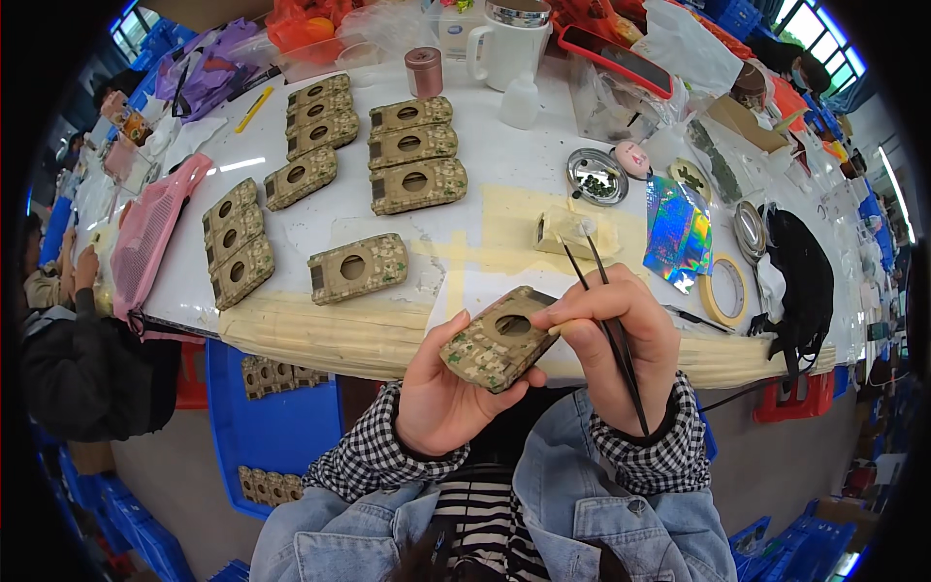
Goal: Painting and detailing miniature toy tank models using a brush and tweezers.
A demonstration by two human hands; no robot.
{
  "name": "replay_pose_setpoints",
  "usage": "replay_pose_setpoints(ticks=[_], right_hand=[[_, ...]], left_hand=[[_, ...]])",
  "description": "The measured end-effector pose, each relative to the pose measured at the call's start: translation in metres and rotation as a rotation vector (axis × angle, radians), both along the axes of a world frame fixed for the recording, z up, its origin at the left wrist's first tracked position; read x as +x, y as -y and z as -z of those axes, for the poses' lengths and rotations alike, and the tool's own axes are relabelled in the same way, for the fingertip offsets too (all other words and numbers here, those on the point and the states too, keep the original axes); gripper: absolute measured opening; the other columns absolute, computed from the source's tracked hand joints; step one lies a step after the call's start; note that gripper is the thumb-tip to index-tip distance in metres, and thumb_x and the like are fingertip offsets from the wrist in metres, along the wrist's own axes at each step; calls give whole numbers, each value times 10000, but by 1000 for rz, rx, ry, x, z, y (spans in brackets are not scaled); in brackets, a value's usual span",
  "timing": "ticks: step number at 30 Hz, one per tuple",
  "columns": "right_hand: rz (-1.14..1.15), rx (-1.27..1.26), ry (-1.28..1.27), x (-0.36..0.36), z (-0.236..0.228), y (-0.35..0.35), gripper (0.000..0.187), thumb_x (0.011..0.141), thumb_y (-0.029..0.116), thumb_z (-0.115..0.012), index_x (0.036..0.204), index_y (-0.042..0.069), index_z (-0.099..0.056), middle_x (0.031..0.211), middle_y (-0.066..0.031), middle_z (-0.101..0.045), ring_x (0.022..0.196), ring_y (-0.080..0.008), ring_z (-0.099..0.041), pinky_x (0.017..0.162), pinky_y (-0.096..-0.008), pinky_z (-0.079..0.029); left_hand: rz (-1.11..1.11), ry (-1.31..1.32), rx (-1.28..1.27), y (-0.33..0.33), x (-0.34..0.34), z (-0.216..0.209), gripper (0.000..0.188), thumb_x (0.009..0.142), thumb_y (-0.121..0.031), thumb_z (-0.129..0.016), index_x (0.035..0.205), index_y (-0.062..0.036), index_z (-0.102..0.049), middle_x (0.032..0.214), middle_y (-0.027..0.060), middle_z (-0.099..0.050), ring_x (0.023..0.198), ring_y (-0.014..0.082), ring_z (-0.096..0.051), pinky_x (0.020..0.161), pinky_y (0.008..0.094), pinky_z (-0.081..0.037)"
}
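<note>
My left hand (436,412) is closed round the lower edge of a camouflage-painted model tank hull (490,357), tilted above the table's front edge. A round hole opens in the hull's top. In my right hand (640,325) are black tweezers (618,339), their tips pointing away from me and apart from the hull. Between that hand's thumb and index finger is a thin pale stick (572,325), its end by the hull's right side near the hole. Past the tweezer tips stands a small tape-covered block (558,233) with a white piece on it.
Several matching hulls (417,184) stand in rows at the left and middle, one (359,269) nearest. A round metal dish (596,177) holds small dark green parts. Right of my hand lie holographic sheets (676,228) and a tape roll (724,291). A blue tray (262,427) with more hulls sits lower left.
</note>
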State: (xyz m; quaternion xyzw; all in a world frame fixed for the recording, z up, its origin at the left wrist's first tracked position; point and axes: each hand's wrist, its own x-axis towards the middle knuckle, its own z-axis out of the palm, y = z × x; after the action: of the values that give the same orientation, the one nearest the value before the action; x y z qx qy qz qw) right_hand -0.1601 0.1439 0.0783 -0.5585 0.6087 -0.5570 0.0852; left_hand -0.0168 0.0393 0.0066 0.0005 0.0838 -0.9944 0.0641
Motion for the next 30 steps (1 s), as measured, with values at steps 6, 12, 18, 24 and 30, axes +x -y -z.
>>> replay_pose_setpoints(ticks=[6,12,18,24,30], right_hand=[[1,-3,8,0,1,1,78,835,15,-666,905,10,-632,809,-88,-613,687,-165,-531,633,-266,-437],[3,12,1,-1,0,-1,70,845,13,-654,911,10,-632,806,-85,-601,685,-158,-531,636,-265,-437],[54,-53,244,-9,5,0,59,919,44,-582,958,-1,-587,850,-60,-602,725,-103,-512,675,-233,-424],[542,-59,-356,-50,12,5,73,848,9,-655,904,-3,-610,827,-90,-604,732,-174,-594,654,-286,-457],[589,9,-600,-61,24,17,145,765,20,-721,882,22,-635,842,-112,-603,767,-271,-596,671,-343,-474]], left_hand=[[-4,-19,0,0,-1,-1,585,1001,-418,-280,1336,53,-367,1220,250,-536,1028,422,-599,818,387,-596],[-1,-21,-24,1,-1,0,578,1004,-411,-277,1339,53,-361,1221,254,-533,1039,417,-592,821,384,-595],[-5,15,-58,5,3,3,616,995,-412,-310,1400,51,-269,1364,301,-372,1034,372,-579,824,368,-595],[-86,-88,-69,18,8,-3,600,1004,-380,-287,1407,63,-252,1347,286,-422,1101,385,-577,883,383,-567],[-238,-111,-121,29,14,-4,634,995,-397,-324,1411,71,-228,1371,297,-377,1082,363,-568,875,376,-573]])
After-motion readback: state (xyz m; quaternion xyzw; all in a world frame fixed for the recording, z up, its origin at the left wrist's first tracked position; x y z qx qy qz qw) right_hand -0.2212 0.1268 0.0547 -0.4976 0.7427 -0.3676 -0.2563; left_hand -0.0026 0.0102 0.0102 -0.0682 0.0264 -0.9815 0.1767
